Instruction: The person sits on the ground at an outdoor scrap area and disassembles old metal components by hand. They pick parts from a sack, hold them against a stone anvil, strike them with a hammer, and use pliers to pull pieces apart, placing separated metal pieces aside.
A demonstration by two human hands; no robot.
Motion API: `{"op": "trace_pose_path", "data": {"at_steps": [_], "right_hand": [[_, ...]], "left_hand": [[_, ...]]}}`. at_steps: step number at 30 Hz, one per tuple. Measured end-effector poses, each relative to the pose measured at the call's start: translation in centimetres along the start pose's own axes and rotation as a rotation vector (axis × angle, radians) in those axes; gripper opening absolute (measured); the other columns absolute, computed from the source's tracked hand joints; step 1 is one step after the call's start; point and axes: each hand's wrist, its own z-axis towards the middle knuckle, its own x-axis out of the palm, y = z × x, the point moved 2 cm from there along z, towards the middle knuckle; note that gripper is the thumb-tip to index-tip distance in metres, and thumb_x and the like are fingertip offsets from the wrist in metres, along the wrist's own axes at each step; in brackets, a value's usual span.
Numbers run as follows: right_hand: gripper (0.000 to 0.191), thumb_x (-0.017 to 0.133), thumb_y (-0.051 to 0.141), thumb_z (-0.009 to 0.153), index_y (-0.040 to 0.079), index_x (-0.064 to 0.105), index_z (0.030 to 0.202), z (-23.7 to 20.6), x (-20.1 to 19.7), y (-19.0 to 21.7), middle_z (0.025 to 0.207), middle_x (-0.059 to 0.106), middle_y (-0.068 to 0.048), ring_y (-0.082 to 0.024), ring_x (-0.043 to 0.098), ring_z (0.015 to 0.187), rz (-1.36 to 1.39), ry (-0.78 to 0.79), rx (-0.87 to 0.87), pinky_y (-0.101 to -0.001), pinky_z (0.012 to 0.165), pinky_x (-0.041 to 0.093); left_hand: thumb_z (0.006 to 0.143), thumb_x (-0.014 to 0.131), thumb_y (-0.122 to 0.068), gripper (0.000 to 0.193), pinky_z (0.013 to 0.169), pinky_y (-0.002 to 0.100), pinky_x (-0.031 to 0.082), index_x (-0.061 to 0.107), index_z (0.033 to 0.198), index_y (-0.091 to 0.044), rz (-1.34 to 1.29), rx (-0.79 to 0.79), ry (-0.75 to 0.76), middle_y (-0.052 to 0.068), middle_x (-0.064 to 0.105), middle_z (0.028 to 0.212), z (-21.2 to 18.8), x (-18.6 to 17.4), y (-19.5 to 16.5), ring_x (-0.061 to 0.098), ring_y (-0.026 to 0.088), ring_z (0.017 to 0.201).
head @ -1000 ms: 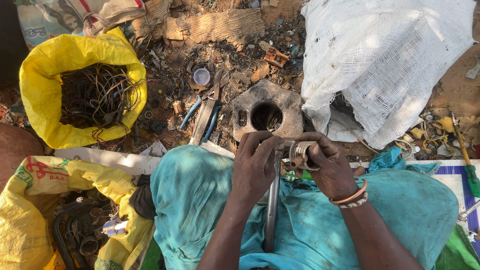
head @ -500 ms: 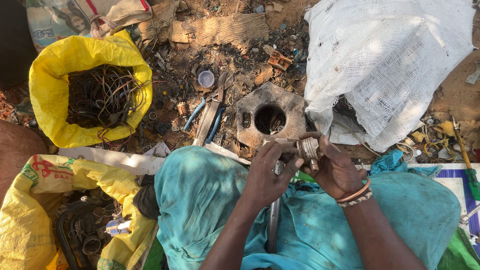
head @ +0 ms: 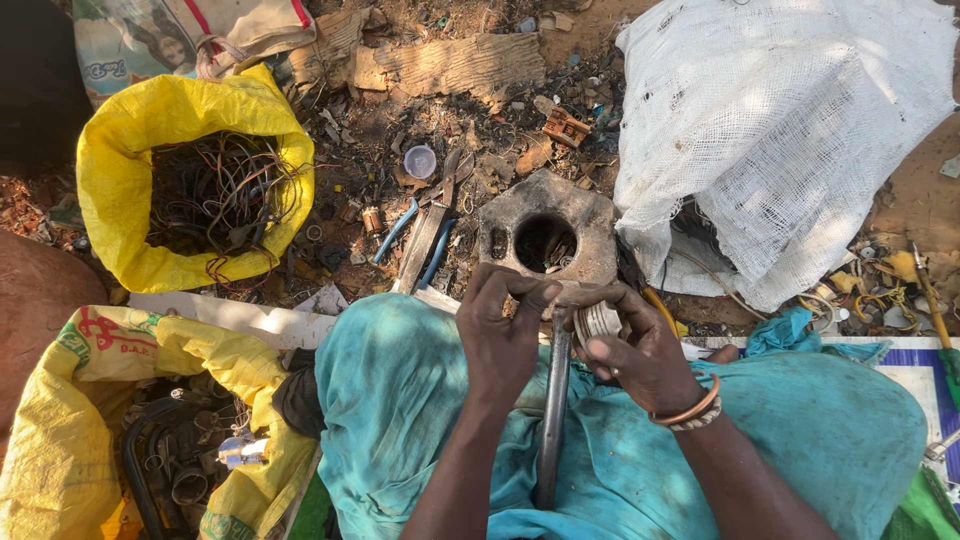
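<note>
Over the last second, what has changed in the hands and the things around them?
Little changed. The left hand and right hand stayed together over the lap; the right keeps gripping the small round metal part, and the left fingers shifted slightly at it. The metal rod remains upright between them. Yellow sack of wires, white mesh sack and holed stone block stayed put.

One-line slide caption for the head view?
Left hand and right hand work a small metal coil above a metal rod on the lap.

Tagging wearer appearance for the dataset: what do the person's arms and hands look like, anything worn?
Both forearms are bare, no sleeves or gloves. The right hand has two bangles at the wrist, one plain orange and one pale beaded. The left hand and its wrist carry nothing visible.
</note>
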Motion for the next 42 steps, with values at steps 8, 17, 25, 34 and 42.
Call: {"op": "trace_pose_path", "data": {"at_steps": [8, 17, 25, 34, 42], "right_hand": [[0.067, 0.088, 0.014, 0.084, 0.008, 0.044, 0.135, 0.0, 0.4, 0.6, 0.142, 0.058, -0.016, -0.028, 0.064, 0.127, 0.133, 0.254, -0.126, -0.0455, 0.1, 0.057], [0.044, 0.08, 0.006, 0.089, 0.005, 0.055, 0.126, 0.4, -1.7, -1.2, 0.129, 0.065, -0.022, -0.033, 0.067, 0.111, 0.157, -0.049, -0.101, -0.0477, 0.092, 0.059], [0.055, 0.07, 0.0, 0.088, -0.006, 0.051, 0.139, 0.8, -1.1, 2.4, 0.136, 0.059, -0.031, -0.051, 0.053, 0.133, 0.809, 0.046, -0.044, -0.0617, 0.114, 0.043], [0.076, 0.076, 0.002, 0.085, 0.007, 0.042, 0.153, 0.2, 0.6, 2.4, 0.135, 0.062, -0.02, -0.04, 0.061, 0.126, 0.306, 0.01, -0.035, -0.053, 0.106, 0.052], [0.072, 0.086, 0.001, 0.078, -0.002, 0.054, 0.142, -1.1, 1.1, 1.5, 0.127, 0.067, -0.01, -0.017, 0.066, 0.114, -0.239, -0.154, -0.33, -0.0345, 0.1, 0.057]], "left_hand": [[0.088, 0.081, -0.014, 0.014, 0.07, 0.031, 0.054, 0.071, 0.087, -0.004, -0.105, 0.014, 0.016, 0.007, 0.065, 0.091, 0.7, -1.0, -0.5, 0.066, 0.019, 0.086], [0.098, 0.071, -0.012, 0.013, 0.072, 0.03, 0.061, 0.063, 0.095, -0.003, -0.395, -0.131, -0.176, 0.009, 0.076, 0.098, 0.7, -1.2, -0.7, 0.074, 0.016, 0.086], [0.097, 0.078, -0.013, 0.012, 0.075, 0.026, 0.06, 0.068, 0.097, -0.006, 0.012, -0.108, -0.415, 0.007, 0.075, 0.093, 0.6, -13.2, 7.6, 0.071, 0.009, 0.084], [0.105, 0.082, -0.016, 0.022, 0.078, 0.033, 0.053, 0.073, 0.099, 0.003, 0.983, -0.822, -0.447, 0.015, 0.072, 0.09, -10.5, -37.7, 11.6, 0.069, 0.023, 0.085], [0.085, 0.084, -0.021, 0.028, 0.101, 0.044, 0.051, 0.077, 0.107, -0.005, 0.926, -0.119, -0.174, 0.014, 0.074, 0.116, -7.1, -24.3, 7.0, 0.067, 0.033, 0.112]]}}
